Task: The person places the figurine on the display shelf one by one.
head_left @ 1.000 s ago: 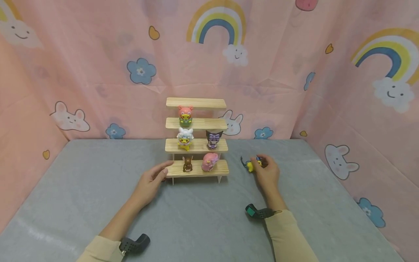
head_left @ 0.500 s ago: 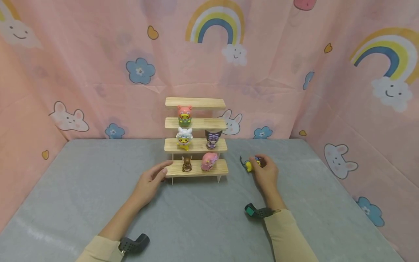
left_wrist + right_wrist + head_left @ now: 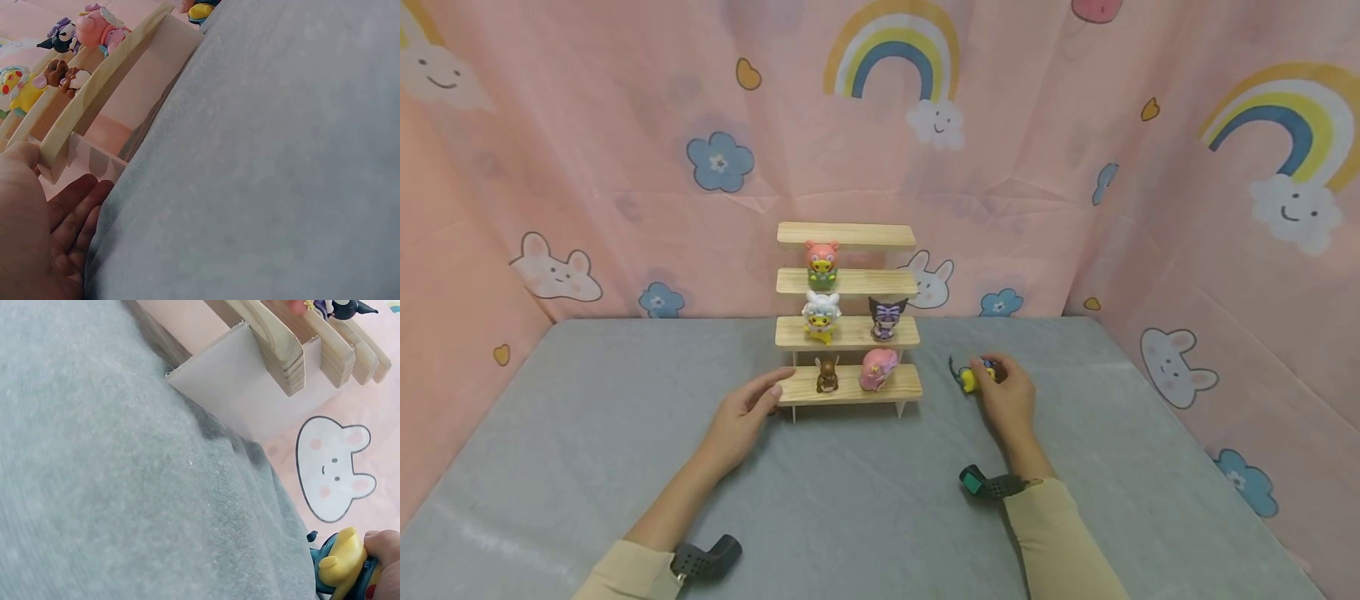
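On the grey cloth stands a stepped wooden display shelf (image 3: 880,387) with white side supports. My left hand (image 3: 741,421) holds the left end of its lowest board between thumb and fingers; in the left wrist view the other fingers (image 3: 75,212) hang below the board. To the right of the shelf, my right hand (image 3: 1011,398) pinches a yellow and blue figurine (image 3: 967,382) with a dark thin tail, partly covered by the fingers. The right wrist view shows this figurine (image 3: 342,559) low at the right, with a thumb (image 3: 381,544) against it.
The bottom board carries a brown figurine (image 3: 827,377) and a pink one (image 3: 877,369). Above them stand a white-hooded yellow figurine (image 3: 822,317), a purple and black one (image 3: 886,319) and a pink-hooded one (image 3: 822,265). A pink patterned curtain (image 3: 1022,208) hangs behind and at the sides.
The head view shifts very slightly. Both hands keep their places, the left at the shelf and the right on the yellow and blue figurine.
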`<state>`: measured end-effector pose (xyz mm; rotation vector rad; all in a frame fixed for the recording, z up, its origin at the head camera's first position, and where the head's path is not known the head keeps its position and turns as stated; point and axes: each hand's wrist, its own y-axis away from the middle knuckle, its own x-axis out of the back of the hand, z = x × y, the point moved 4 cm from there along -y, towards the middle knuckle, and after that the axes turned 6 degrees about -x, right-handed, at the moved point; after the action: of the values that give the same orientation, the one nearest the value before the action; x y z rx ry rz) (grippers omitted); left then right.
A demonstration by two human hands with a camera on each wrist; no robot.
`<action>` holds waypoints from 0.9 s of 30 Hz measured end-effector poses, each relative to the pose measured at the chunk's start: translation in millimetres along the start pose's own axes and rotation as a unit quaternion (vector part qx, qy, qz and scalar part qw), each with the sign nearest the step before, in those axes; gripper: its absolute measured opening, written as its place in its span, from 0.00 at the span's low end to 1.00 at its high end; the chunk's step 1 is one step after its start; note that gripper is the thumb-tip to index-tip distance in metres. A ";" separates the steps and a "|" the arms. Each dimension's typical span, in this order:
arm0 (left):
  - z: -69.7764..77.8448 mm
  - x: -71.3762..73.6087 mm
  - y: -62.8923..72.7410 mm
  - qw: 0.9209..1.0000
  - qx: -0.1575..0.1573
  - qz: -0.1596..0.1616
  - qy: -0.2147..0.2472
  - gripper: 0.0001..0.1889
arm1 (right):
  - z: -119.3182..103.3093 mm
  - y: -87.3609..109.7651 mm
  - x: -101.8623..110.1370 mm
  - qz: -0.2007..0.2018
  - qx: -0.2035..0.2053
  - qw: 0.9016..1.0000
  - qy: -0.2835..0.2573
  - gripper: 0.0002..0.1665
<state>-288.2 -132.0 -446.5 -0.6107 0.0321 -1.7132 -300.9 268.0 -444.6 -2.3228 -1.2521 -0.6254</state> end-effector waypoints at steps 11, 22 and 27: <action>0.1 0.6 0.5 1.000 0.003 0.001 0.006 0.19 | -0.7 0.7 0.6 -0.005 0.002 1.000 -0.007 0.25; 0.5 0.0 0.7 1.000 0.002 -0.002 -0.002 0.19 | -2.7 1.2 3.9 0.022 0.015 1.000 -0.009 0.24; -0.4 -0.1 0.9 1.000 0.006 -0.004 -0.007 0.19 | -3.8 0.5 6.2 0.041 0.033 0.998 -0.026 0.23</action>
<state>-287.5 -132.2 -447.2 -0.6146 0.0097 -1.7166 -298.1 269.7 -438.1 -2.3365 -1.1750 -0.4934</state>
